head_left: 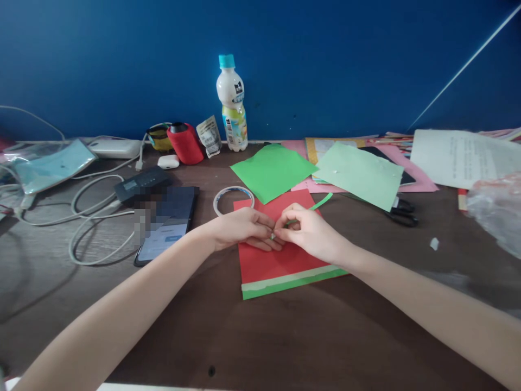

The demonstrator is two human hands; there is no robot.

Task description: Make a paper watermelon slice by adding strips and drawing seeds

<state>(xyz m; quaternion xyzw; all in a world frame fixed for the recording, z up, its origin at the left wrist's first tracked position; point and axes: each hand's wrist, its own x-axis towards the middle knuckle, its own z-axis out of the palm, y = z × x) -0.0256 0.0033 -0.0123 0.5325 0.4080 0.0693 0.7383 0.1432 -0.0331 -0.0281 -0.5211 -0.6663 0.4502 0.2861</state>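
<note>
My right hand (311, 233) pinches a narrow green paper strip (322, 201), whose free end curves up behind the knuckles. A tiny white bit (272, 236) shows at its fingertips. My left hand (252, 228) lies with fingers stretched out, its tips meeting those of my right hand; its thumb is partly hidden there. Both hands are over a red paper sheet (260, 266), which has a pale green and bright green band (285, 282) along its near edge. Touching the sheet's far left corner is a roll of tape (217, 202).
Behind lie a green sheet (272, 171) and a pale green sheet (360, 174), with black-handled scissors (402, 212) at right. A bottle (232, 103) stands by the blue wall. To the left are a phone (169, 228) and looping cables (73, 239). A crumpled plastic bag (496, 212) sits far right.
</note>
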